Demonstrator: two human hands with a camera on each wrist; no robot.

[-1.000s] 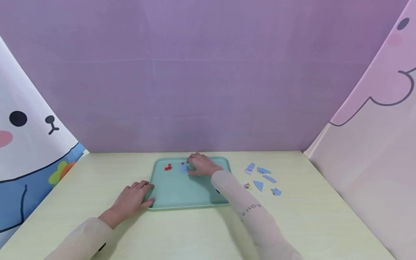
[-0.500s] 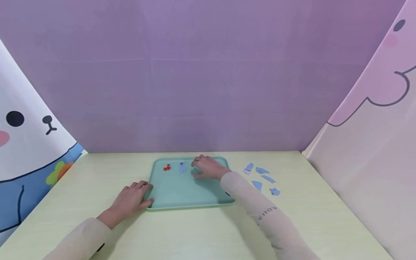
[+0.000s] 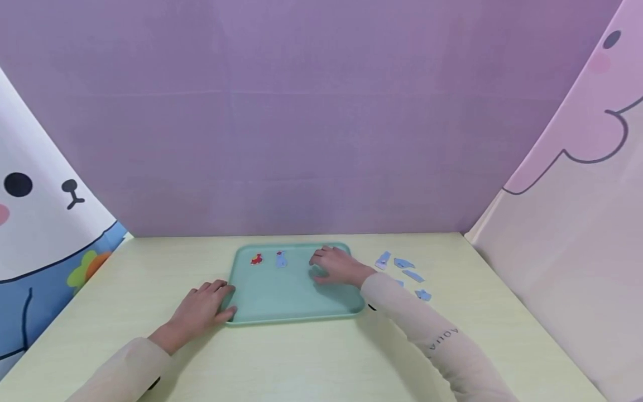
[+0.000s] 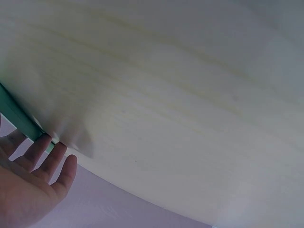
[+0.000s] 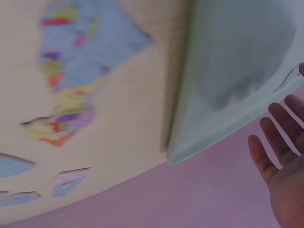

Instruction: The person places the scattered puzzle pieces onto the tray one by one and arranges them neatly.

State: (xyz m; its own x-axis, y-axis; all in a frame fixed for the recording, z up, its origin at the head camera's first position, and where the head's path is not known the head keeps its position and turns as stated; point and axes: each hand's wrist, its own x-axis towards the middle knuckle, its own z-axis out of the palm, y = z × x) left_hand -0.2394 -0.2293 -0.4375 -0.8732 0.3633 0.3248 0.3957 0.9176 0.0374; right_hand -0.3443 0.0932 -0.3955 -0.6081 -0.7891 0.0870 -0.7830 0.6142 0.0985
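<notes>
A pale green tray [image 3: 281,298] lies on the table. My left hand [image 3: 201,307] rests against its left edge, and the left wrist view shows the fingers [image 4: 56,159] touching the rim. Inside the tray, near the far rim, lie a small red puzzle piece [image 3: 257,259] and, to its right, a blue puzzle piece [image 3: 281,260] with a red tip. My right hand [image 3: 341,267] hovers over the tray's right part, fingers loosely extended, with nothing visible in them. To the right of the tray lie several blue puzzle pieces [image 3: 383,260], partly covered by my right sleeve.
In the right wrist view, a large blurred blue and multicoloured piece [image 5: 97,38] lies on the table beside the tray's edge. A purple cloth [image 3: 301,123] hangs behind the table [image 3: 281,363]. Printed cartoon cloths [image 3: 45,223] stand at both sides.
My right hand has moved right and nearer to me, away from the blue piece, which stays in the tray. The left hand stays at the tray's edge. The head view has shifted slightly.
</notes>
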